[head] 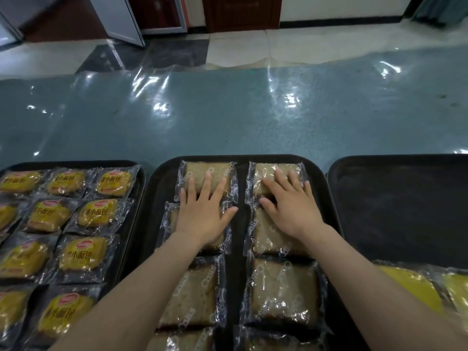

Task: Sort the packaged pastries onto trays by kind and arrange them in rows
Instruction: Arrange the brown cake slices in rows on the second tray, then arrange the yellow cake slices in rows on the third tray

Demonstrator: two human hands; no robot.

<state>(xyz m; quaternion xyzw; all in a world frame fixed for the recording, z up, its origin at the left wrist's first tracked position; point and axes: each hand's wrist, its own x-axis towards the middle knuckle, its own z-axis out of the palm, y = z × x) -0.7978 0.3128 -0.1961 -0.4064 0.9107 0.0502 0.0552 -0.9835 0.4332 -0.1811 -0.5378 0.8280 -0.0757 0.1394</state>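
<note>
i see both hands flat, fingers spread, on the middle tray [157, 178], where brown pastry packs lie in 2 columns running away from me. my left hand [202, 211] presses the far left pack [202, 171]; my right hand [291, 206] presses the far right pack [268, 173]. yellow packs [93, 214] fill the left tray [140, 173]. each far pack lies directly under its nearer hand.

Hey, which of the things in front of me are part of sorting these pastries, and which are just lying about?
Part of the job:
- middle tray of brown cake packets
- left tray of yellow bun packets
- right tray with yellow packets
- left hand, right hand, flat on the brown packets

Just lying about:
- clear plastic table cover
- cabinet door
</note>
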